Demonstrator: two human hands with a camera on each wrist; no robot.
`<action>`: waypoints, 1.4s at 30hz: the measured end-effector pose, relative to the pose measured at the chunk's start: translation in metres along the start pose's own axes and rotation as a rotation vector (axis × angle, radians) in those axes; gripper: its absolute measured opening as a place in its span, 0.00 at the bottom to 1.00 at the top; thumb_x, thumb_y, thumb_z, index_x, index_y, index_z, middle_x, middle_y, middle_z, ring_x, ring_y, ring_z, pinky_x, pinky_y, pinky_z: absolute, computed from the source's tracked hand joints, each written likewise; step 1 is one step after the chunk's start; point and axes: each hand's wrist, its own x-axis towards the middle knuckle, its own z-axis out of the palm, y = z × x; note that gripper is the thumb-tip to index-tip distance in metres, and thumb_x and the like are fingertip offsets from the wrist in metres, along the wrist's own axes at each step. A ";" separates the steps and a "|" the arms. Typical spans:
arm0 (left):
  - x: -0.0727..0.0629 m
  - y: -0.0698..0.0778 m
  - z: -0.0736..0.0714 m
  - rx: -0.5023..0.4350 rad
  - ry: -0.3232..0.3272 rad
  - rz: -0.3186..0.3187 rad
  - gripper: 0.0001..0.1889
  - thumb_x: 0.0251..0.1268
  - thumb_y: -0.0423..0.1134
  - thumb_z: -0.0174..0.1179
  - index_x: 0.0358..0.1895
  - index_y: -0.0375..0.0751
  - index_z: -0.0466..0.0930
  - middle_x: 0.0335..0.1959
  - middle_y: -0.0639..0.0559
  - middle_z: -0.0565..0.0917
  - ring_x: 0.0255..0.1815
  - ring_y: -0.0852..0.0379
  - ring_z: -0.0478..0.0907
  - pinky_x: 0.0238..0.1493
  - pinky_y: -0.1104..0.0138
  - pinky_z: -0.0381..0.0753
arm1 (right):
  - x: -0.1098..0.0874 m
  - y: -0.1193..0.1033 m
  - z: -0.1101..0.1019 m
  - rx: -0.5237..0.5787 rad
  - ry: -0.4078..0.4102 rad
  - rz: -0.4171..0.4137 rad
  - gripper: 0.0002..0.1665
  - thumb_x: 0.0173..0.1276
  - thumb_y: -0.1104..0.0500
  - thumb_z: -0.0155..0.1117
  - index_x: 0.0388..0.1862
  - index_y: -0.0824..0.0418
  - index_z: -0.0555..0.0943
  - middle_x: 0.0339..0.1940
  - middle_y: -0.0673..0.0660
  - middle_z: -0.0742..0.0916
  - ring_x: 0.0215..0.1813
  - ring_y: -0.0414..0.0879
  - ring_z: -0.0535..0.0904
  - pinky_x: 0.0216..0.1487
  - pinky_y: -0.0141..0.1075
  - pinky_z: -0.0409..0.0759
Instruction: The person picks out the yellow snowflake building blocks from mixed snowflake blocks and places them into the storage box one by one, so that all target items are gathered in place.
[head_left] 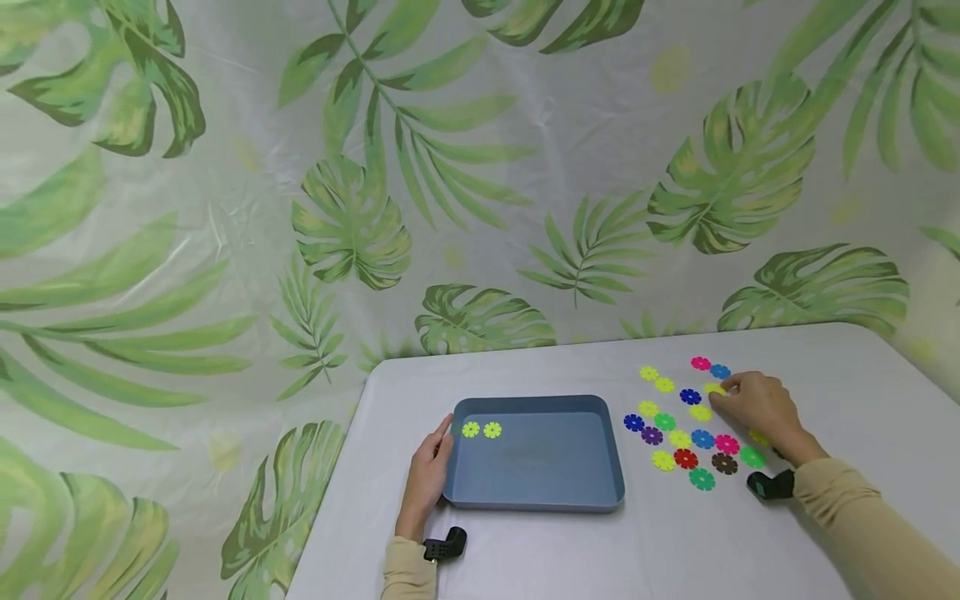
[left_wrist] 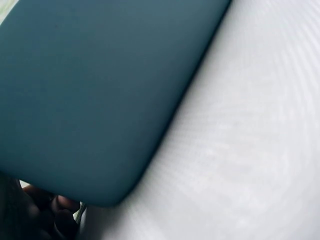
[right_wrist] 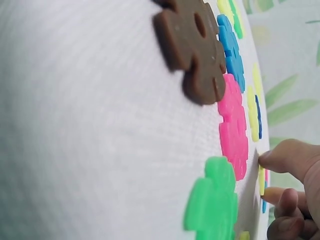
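Observation:
My left hand [head_left: 427,475] grips the left wall of a blue-grey rectangular tray [head_left: 536,505]; in the left wrist view its fingers [left_wrist: 64,220] show curled beside the tray's end. Inside the tray, two yellow flower-shaped discs lie side by side, a left one [head_left: 470,429] and a right one [head_left: 492,430]. Over to the right, thumb and finger of my right hand [head_left: 761,408] pinch the edges of another yellow flower-shaped disc [right_wrist: 261,179]. This disc is at table level among the scattered ones, partly covered by the fingers in the head view.
Several notched discs lie loose right of the tray, among them a red one [head_left: 686,458], a brown one [head_left: 724,463], a pink one [head_left: 727,444] and a purple one [head_left: 652,436]. The white table [head_left: 540,550] backs onto a leaf-patterned sheet [head_left: 480,208].

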 end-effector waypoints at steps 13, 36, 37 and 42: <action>0.000 0.000 0.000 0.014 0.007 0.009 0.22 0.83 0.46 0.48 0.75 0.56 0.71 0.33 0.50 0.70 0.34 0.54 0.67 0.41 0.59 0.66 | 0.001 -0.002 0.003 0.025 0.026 -0.008 0.33 0.64 0.47 0.72 0.49 0.77 0.82 0.45 0.75 0.84 0.41 0.62 0.78 0.35 0.50 0.76; 0.002 -0.001 0.000 0.009 0.009 0.003 0.22 0.83 0.45 0.48 0.75 0.55 0.71 0.33 0.50 0.69 0.32 0.54 0.65 0.39 0.60 0.66 | 0.011 -0.073 0.011 0.100 0.078 -0.169 0.24 0.63 0.53 0.75 0.47 0.72 0.85 0.22 0.54 0.77 0.23 0.47 0.68 0.22 0.37 0.65; 0.002 -0.001 0.000 0.010 0.010 0.005 0.22 0.83 0.45 0.48 0.74 0.55 0.71 0.33 0.50 0.70 0.33 0.55 0.65 0.39 0.60 0.65 | 0.011 -0.077 0.011 0.105 0.079 -0.182 0.23 0.63 0.53 0.75 0.47 0.72 0.85 0.21 0.53 0.77 0.23 0.47 0.68 0.22 0.37 0.64; 0.002 0.001 0.000 0.000 0.011 0.013 0.22 0.83 0.43 0.48 0.74 0.53 0.71 0.33 0.50 0.70 0.34 0.54 0.66 0.41 0.59 0.65 | 0.012 -0.094 0.017 0.123 0.080 -0.242 0.22 0.62 0.54 0.75 0.45 0.71 0.86 0.19 0.52 0.75 0.21 0.46 0.67 0.22 0.37 0.63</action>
